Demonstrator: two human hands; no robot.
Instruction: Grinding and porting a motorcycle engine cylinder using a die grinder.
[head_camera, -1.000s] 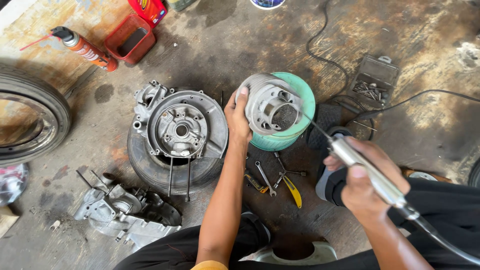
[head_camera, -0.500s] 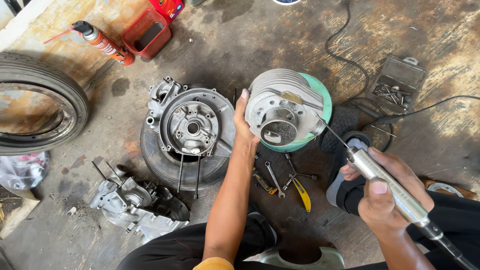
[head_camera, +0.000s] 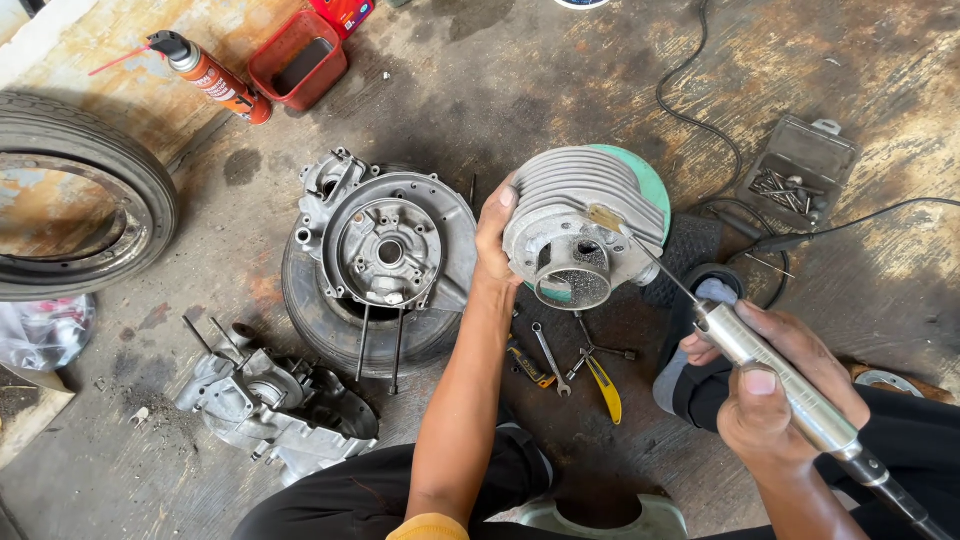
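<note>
Tilting finned cylinder (head_camera: 585, 225) further, seemingly.

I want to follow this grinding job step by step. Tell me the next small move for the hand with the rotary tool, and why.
Probably ease the bit a touch deeper into the port. The left hand tilts the finned cylinder toward the camera, and the rotary tool in the right hand has its thin shaft reaching the cylinder's side opening.

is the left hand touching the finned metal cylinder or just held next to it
Touching. The head view shows the left hand with its fingers wrapped against the side of the finned metal cylinder, no gap between them, tilting it on the floor.
</note>
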